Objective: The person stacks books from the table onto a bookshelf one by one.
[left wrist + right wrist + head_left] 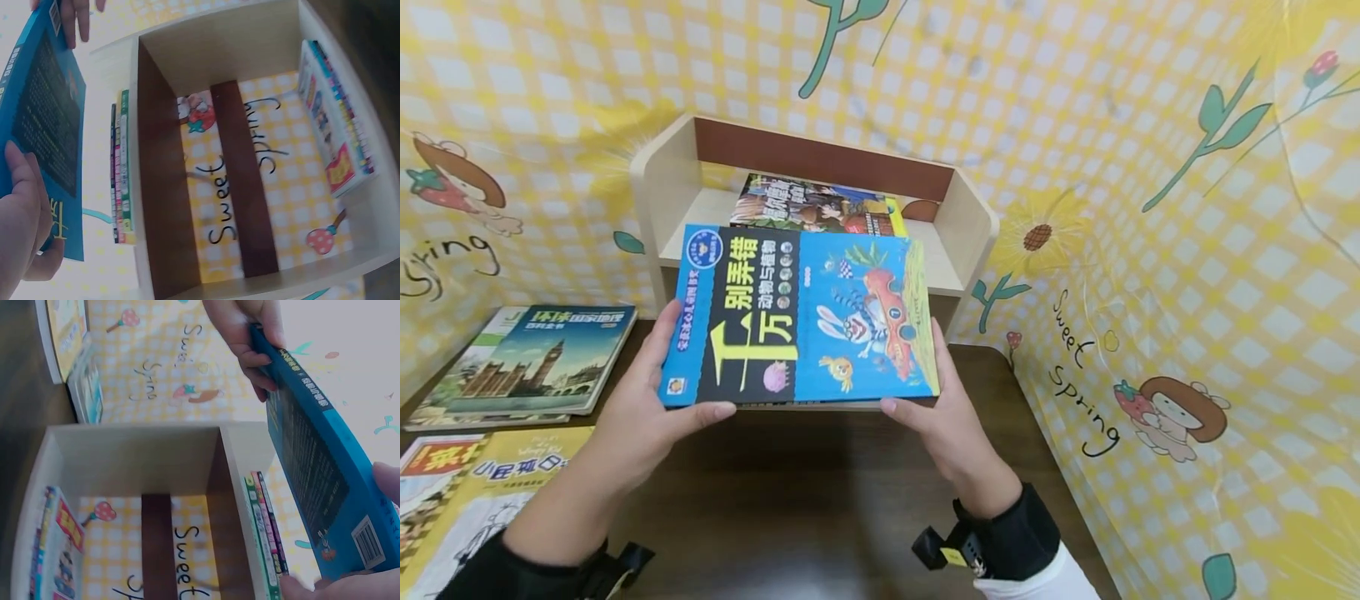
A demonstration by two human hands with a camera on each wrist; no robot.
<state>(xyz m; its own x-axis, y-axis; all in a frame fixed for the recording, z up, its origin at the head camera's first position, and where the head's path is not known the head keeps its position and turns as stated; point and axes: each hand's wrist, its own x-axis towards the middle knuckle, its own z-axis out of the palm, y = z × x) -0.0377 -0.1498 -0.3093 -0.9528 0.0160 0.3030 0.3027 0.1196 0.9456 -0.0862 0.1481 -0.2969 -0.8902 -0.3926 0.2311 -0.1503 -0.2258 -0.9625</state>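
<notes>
A blue picture book [865, 317] with a black title band and a rabbit in a carrot car is held in front of the shelf's upper board. My left hand [643, 417] grips its left end, thumb over the near edge. At the right end, my right hand [951, 425] grips it the same way. The left wrist view shows the back cover [50, 119] and the left hand's fingers curled beneath. A barcode shows near the right hand [350, 587] in the right wrist view. Behind the book, other books [816, 208] lie on the upper board.
The small wooden shelf [666, 200] stands on a dark table [797, 500]. Several books [328, 119] sit in its lower compartment. Magazines [550, 367] and a yellow book [542, 450] lie to the left. A yellow checked cloth [1075, 150] covers the walls.
</notes>
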